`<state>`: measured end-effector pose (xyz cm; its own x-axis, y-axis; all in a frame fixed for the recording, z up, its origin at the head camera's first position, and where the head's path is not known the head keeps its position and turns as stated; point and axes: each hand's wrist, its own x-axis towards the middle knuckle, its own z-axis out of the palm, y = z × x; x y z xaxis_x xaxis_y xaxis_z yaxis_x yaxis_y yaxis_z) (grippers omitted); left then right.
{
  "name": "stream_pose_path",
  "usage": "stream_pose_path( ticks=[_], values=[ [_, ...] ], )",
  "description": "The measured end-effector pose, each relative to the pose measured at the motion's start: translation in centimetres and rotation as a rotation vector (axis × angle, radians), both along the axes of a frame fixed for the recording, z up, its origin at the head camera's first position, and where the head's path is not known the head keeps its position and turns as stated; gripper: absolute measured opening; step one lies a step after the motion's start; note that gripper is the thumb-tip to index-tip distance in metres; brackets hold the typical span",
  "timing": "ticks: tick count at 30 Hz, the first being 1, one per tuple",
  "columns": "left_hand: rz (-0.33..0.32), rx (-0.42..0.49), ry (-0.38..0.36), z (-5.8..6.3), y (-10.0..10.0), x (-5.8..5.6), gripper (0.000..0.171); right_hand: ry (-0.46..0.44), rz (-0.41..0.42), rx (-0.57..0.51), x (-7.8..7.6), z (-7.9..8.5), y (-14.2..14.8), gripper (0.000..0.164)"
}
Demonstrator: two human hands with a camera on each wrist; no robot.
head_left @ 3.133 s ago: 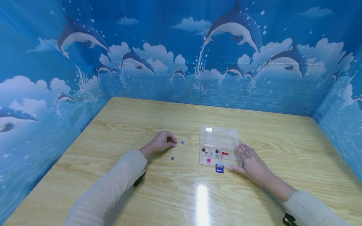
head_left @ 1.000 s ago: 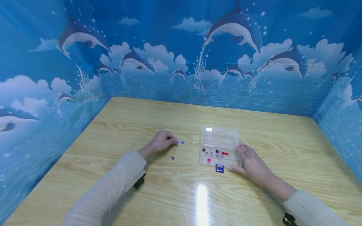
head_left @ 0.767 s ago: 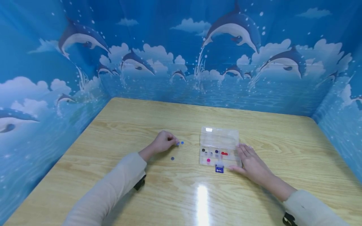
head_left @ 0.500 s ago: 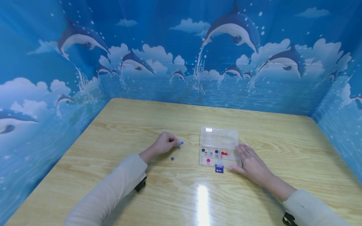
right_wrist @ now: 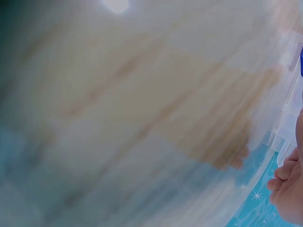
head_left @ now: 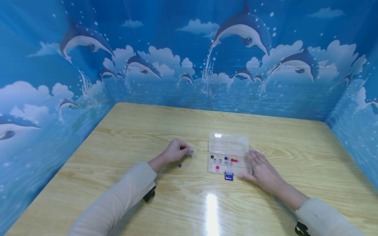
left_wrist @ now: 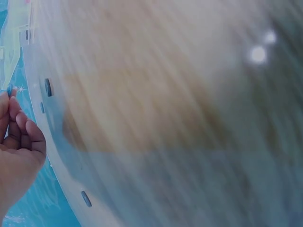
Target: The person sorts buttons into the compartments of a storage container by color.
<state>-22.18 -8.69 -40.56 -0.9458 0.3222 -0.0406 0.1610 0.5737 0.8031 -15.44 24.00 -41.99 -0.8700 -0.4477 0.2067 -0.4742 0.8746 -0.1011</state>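
Observation:
In the head view my left hand (head_left: 176, 150) is over the middle of the table, thumb and index finger pinching a small blue disc (head_left: 192, 152). The left wrist view shows the disc (left_wrist: 10, 89) edge-on between the fingertips. A dark, greyish-blue disc (head_left: 179, 166) lies on the table below the hand. To the right is a clear plastic compartment box (head_left: 210, 167), its lid (head_left: 229, 144) laid back. My right hand (head_left: 262, 168) rests against the box's right side, fingers straight along the edge and thumb at the front corner.
The box holds black, dark blue, red (head_left: 234, 160) and pink (head_left: 217, 167) small round pieces. A dark blue label or tab (head_left: 228, 176) sits at its front edge. A dolphin-print curtain (head_left: 189, 65) walls the wooden table (head_left: 141, 121) behind and at both sides.
My left hand has shifted right and slightly nearer with its blue disc, reaching where another blue disc lay; that one no longer shows separately. The right hand and box stay in place.

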Motion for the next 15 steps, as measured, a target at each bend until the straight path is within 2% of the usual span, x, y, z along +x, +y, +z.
stream_pose_path(
  ticks=[9,15],
  values=[
    [0.011,0.021,-0.019,0.09,0.33,0.14,0.015,0.005,0.004,0.002,0.06,0.04,-0.05,0.088],
    [-0.004,0.043,-0.002,0.3,0.8,0.37,0.016,0.013,0.01,0.003,0.06,0.07,-0.05,0.088]
  ],
)
